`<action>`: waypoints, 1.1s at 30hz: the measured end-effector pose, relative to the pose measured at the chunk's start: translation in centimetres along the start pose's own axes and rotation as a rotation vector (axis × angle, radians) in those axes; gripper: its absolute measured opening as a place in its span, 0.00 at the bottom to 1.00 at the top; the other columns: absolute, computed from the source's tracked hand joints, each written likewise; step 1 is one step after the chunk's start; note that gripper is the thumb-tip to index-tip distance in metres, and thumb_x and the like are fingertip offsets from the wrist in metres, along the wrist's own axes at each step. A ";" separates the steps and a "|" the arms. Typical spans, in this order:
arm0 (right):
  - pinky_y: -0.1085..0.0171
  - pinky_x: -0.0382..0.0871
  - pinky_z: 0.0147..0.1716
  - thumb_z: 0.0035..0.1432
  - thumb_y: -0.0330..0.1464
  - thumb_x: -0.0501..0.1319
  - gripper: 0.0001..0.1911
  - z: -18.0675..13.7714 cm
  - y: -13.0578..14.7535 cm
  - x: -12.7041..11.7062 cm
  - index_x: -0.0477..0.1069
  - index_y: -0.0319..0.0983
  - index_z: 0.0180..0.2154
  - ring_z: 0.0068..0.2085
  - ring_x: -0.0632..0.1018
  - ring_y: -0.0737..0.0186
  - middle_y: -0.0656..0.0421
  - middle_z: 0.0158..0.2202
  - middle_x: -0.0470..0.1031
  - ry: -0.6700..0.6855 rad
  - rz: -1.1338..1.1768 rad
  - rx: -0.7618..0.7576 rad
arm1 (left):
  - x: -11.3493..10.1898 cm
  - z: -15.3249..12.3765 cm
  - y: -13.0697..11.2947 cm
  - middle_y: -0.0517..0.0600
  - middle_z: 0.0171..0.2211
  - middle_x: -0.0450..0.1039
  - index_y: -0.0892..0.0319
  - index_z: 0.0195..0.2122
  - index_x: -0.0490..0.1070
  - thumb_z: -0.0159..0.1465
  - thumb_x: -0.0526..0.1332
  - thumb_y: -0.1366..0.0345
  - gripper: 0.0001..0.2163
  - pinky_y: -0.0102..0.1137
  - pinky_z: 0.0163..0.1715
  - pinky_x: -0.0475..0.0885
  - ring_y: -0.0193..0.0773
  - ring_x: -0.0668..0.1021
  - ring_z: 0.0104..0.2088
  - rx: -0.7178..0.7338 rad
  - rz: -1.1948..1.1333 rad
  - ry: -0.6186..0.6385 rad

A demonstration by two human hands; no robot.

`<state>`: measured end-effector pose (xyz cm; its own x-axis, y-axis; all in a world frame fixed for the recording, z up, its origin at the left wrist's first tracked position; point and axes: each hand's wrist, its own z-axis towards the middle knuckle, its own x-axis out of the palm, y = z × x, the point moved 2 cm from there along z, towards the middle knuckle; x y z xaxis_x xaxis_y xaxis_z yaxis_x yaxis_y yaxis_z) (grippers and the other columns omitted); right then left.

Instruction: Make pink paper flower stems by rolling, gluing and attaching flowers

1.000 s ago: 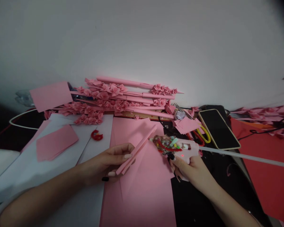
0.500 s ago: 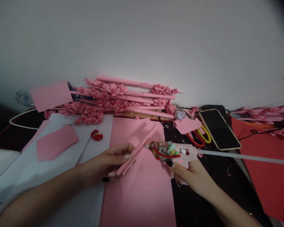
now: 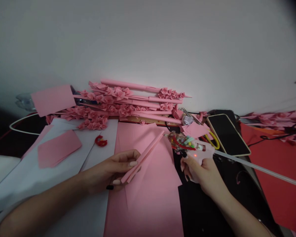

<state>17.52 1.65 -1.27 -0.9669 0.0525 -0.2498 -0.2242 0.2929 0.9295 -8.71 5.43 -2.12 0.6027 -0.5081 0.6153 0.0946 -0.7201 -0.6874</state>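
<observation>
Roll (image 3: 145, 155) slants over the pink sheet (image 3: 153, 205), pinched by the left hand (image 3: 118, 166); the right hand (image 3: 199, 171) grips the glue gun (image 3: 207, 149), nozzle (image 3: 166, 135) near the roll's far end; a loosened pinch could let it unroll, a slip smear the sheet

Matt pink paper strip (image 3: 145, 154), smooth pale plastic glue gun (image 3: 199, 154) — its front end (image 3: 179, 141) rough and crusted, smooth translucent glue stick (image 3: 259, 169), glossy black phone screen (image 3: 229, 135), matt red sheet (image 3: 278, 177)
</observation>
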 end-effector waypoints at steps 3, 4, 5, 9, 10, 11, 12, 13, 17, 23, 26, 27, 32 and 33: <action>0.69 0.55 0.14 0.53 0.51 0.59 0.25 0.1 -0.2 0.1 0.69 0.36 0.22 0.14 0.63 0.70 0.62 0.12 0.63 0.000 0.031 0.018 | 0.0 0.0 0.0 0.40 0.21 0.60 0.59 0.35 0.62 0.62 0.62 0.60 0.10 0.20 0.09 0.45 0.20 0.51 0.12 0.010 -0.017 0.029; 0.69 0.55 0.14 0.53 0.52 0.59 0.25 0.2 -0.3 0.1 0.69 0.36 0.22 0.14 0.63 0.70 0.62 0.12 0.63 0.003 0.039 0.018 | 0.0 -0.1 0.0 0.40 0.21 0.60 0.59 0.34 0.62 0.61 0.63 0.60 0.10 0.20 0.09 0.46 0.20 0.52 0.12 0.012 -0.024 0.043; 0.69 0.55 0.14 0.53 0.52 0.59 0.25 0.2 -0.3 0.2 0.69 0.36 0.21 0.14 0.63 0.70 0.62 0.12 0.62 0.008 0.044 0.016 | 0.0 -0.1 0.0 0.40 0.22 0.60 0.59 0.34 0.63 0.61 0.63 0.60 0.10 0.19 0.09 0.46 0.20 0.52 0.12 0.014 -0.034 0.053; 0.69 0.54 0.14 0.53 0.51 0.60 0.24 0.2 -0.2 0.3 0.69 0.36 0.21 0.15 0.62 0.70 0.63 0.12 0.62 0.030 0.064 -0.003 | 0.1 -0.2 0.1 0.41 0.23 0.61 0.59 0.34 0.63 0.62 0.62 0.61 0.10 0.19 0.09 0.46 0.19 0.53 0.12 0.001 -0.063 0.053; 0.69 0.54 0.14 0.53 0.50 0.60 0.24 0.2 -0.2 0.4 0.69 0.36 0.21 0.15 0.62 0.70 0.63 0.12 0.62 0.039 0.070 -0.004 | 0.1 -0.3 0.1 0.41 0.23 0.60 0.59 0.34 0.63 0.62 0.62 0.61 0.09 0.19 0.09 0.46 0.20 0.53 0.12 0.002 -0.064 0.050; 0.69 0.54 0.14 0.53 0.50 0.60 0.24 0.2 -0.1 0.4 0.69 0.36 0.21 0.15 0.62 0.71 0.63 0.12 0.62 0.048 0.075 -0.006 | 0.1 -0.2 0.1 0.41 0.23 0.60 0.59 0.34 0.63 0.62 0.62 0.61 0.09 0.19 0.09 0.46 0.20 0.53 0.12 0.004 -0.061 0.050; 0.70 0.54 0.13 0.54 0.50 0.60 0.24 0.2 -0.1 0.5 0.69 0.36 0.21 0.15 0.62 0.71 0.63 0.12 0.62 0.059 0.079 -0.009 | 0.1 -0.2 0.1 0.41 0.23 0.60 0.59 0.34 0.63 0.62 0.62 0.61 0.09 0.20 0.09 0.45 0.20 0.53 0.12 0.008 -0.059 0.056; 0.70 0.53 0.13 0.54 0.50 0.60 0.24 0.2 -0.1 0.5 0.69 0.36 0.21 0.14 0.62 0.71 0.63 0.12 0.62 0.070 0.083 -0.013 | 0.1 -0.2 0.0 0.41 0.23 0.60 0.59 0.34 0.63 0.62 0.62 0.61 0.09 0.20 0.09 0.45 0.20 0.53 0.12 0.012 -0.061 0.064; 0.70 0.54 0.13 0.54 0.49 0.61 0.24 0.1 -0.3 0.6 0.68 0.35 0.22 0.15 0.63 0.72 0.62 0.15 0.65 0.097 0.129 -0.010 | 0.1 -0.2 -0.1 0.41 0.23 0.60 0.59 0.34 0.64 0.62 0.62 0.61 0.09 0.21 0.09 0.44 0.20 0.51 0.12 0.013 -0.067 0.066; 0.71 0.56 0.14 0.57 0.47 0.59 0.22 -0.2 -0.6 0.6 0.68 0.35 0.23 0.15 0.63 0.72 0.63 0.13 0.63 0.164 0.130 -0.002 | 0.4 -0.4 -0.3 0.41 0.23 0.61 0.58 0.34 0.63 0.62 0.62 0.61 0.09 0.21 0.10 0.44 0.20 0.51 0.12 0.001 -0.054 0.037; 0.70 0.57 0.14 0.57 0.47 0.59 0.22 -0.3 -0.6 0.7 0.68 0.35 0.22 0.15 0.63 0.72 0.64 0.13 0.63 0.192 0.110 0.009 | 0.4 -0.3 -0.3 0.41 0.23 0.61 0.58 0.34 0.63 0.61 0.63 0.61 0.09 0.21 0.10 0.43 0.20 0.51 0.12 0.002 -0.053 0.033; 0.70 0.57 0.14 0.57 0.47 0.59 0.22 -0.3 -0.5 0.7 0.68 0.35 0.22 0.15 0.63 0.72 0.63 0.13 0.63 0.198 0.105 0.009 | 0.3 -0.2 -0.3 0.41 0.22 0.61 0.58 0.34 0.63 0.61 0.63 0.61 0.10 0.21 0.09 0.43 0.19 0.51 0.12 0.008 -0.051 0.036; 0.70 0.57 0.13 0.57 0.47 0.59 0.22 -0.4 -0.1 1.1 0.67 0.35 0.23 0.15 0.64 0.73 0.62 0.18 0.66 0.188 0.097 -0.034 | 0.0 0.0 0.1 0.41 0.22 0.60 0.58 0.35 0.63 0.62 0.62 0.61 0.09 0.21 0.09 0.45 0.20 0.53 0.12 0.017 -0.024 0.035; 0.71 0.56 0.13 0.57 0.46 0.58 0.21 -0.4 0.0 1.1 0.67 0.36 0.23 0.14 0.63 0.73 0.62 0.17 0.66 0.189 0.091 -0.042 | -0.1 0.0 0.1 0.41 0.22 0.60 0.58 0.35 0.63 0.62 0.62 0.61 0.09 0.21 0.10 0.45 0.21 0.53 0.12 0.017 -0.019 0.022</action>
<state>16.36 1.33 -1.41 -0.9882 -0.1043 -0.1121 -0.1355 0.2549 0.9574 -8.76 5.36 -2.27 0.5831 -0.5051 0.6363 0.1194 -0.7214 -0.6821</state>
